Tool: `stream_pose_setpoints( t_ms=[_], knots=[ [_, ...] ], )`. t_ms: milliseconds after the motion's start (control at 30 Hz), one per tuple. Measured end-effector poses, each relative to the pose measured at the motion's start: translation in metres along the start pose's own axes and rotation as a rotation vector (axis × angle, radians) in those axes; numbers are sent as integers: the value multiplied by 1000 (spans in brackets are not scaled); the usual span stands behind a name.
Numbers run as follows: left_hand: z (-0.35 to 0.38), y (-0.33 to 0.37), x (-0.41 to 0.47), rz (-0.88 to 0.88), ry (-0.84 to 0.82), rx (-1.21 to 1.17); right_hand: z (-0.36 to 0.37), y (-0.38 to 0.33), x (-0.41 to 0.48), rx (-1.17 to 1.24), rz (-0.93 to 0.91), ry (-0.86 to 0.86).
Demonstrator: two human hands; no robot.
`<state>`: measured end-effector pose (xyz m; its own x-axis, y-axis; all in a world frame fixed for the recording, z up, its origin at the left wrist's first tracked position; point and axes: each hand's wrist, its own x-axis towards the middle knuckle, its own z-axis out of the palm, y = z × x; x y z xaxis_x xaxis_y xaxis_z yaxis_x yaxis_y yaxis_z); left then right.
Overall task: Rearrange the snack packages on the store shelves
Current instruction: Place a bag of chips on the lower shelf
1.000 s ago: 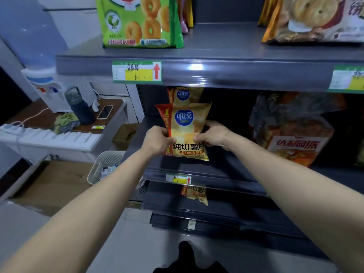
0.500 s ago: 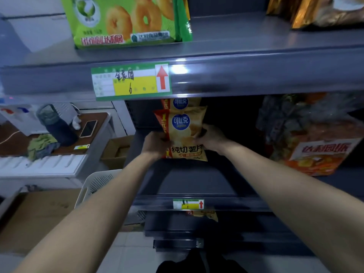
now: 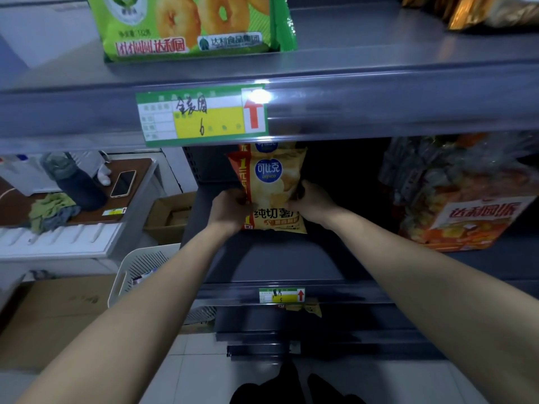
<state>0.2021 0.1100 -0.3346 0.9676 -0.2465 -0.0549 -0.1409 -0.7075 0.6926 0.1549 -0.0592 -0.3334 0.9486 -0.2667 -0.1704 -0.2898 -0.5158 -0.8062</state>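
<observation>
- Reaching in from below, both forearms are stretched toward the middle shelf (image 3: 277,258), whose front strip carries a small price tag (image 3: 281,295).
- A chip bag (image 3: 272,191) is gripped at its lower sides: the left hand (image 3: 229,209) is closed on its left edge, the right hand (image 3: 313,201) on its right edge.
- The bag is held upright, its bottom seam touching or just above the shelf; which cannot be told.
- It is yellow with a red corner band, a blue round logo and a puffed, creased front.
- A second bag (image 3: 267,145) of the same kind is seen just behind it, mostly hidden.
- Placement is judged nearly done; release and squaring remain.
- Farther right, a large orange pack (image 3: 472,211) stands well apart.
- On the top shelf, a green pack (image 3: 189,24) is already set; another chip bag (image 3: 306,309) on the shelf below appears left to sort.
</observation>
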Motion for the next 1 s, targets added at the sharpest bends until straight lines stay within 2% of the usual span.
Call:
stream_pose_setpoints(
  t_ms=[300,433,567,767,900,1000],
  knots=[
    [0,6,-19,-17,-37,72,0,1,-24,-32,12,-2],
    [5,5,-29,-22,-80,123,6,7,-32,-48,71,-63],
    [10,7,-35,11,-12,52,8,5,-36,127,98,-89],
    [8,10,-27,35,181,-162,-1,-5,-31,256,-81,73],
    [15,-2,-12,22,150,-102,2,-1,-26,195,-47,-2],
    [18,-11,-3,5,136,-94,7,4,-18,167,-13,10]
  ],
)
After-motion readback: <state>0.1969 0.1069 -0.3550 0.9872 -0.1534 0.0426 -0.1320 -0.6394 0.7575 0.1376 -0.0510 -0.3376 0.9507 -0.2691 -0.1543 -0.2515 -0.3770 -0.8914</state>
